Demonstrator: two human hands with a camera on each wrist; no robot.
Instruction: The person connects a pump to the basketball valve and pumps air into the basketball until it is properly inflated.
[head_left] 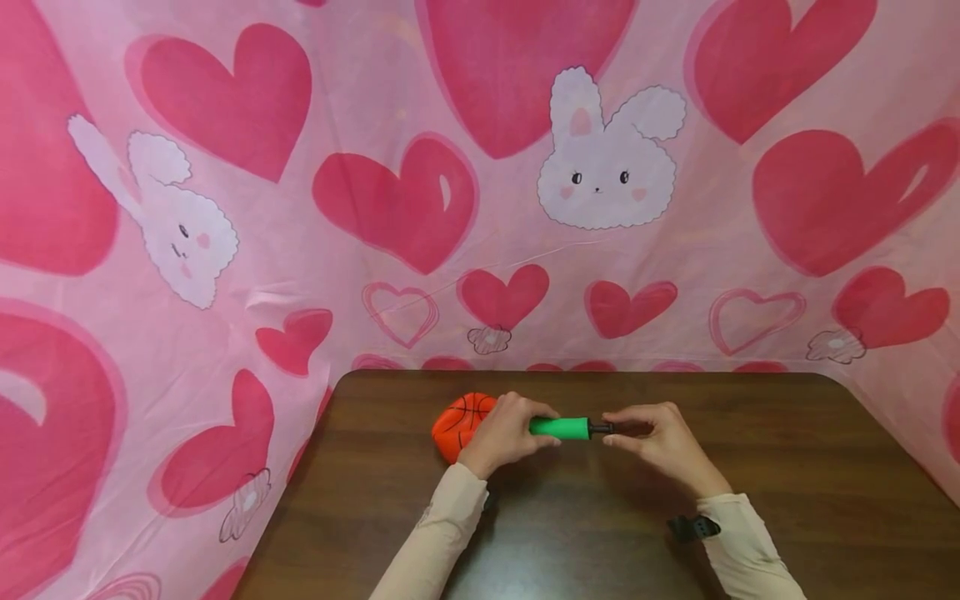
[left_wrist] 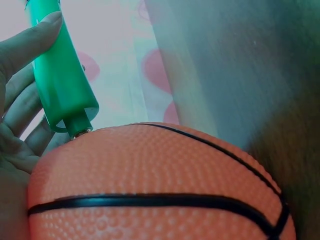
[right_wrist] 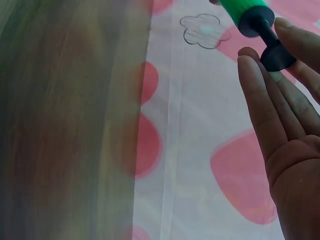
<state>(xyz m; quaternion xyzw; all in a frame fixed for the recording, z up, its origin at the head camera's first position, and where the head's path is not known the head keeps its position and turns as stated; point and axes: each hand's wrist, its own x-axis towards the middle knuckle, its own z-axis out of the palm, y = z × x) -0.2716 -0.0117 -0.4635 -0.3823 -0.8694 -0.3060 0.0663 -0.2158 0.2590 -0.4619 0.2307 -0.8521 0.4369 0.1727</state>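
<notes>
An orange toy basketball (head_left: 456, 423) with black lines lies at the left of the table, its side dented in the head view. My left hand (head_left: 507, 432) grips the green barrel of a hand pump (head_left: 566, 428) beside the ball. In the left wrist view the pump's narrow tip meets the top of the ball (left_wrist: 150, 165), where a bit of metal shows. My right hand (head_left: 663, 437) pinches the pump's black handle (right_wrist: 277, 57) between thumb and fingers. A short stretch of black rod shows between handle and barrel.
The brown wooden table (head_left: 585, 533) has rounded far corners. A pink cloth (head_left: 510, 242) with hearts and rabbits hangs behind it and along its sides. A black strap device (head_left: 693, 527) sits at the right wrist.
</notes>
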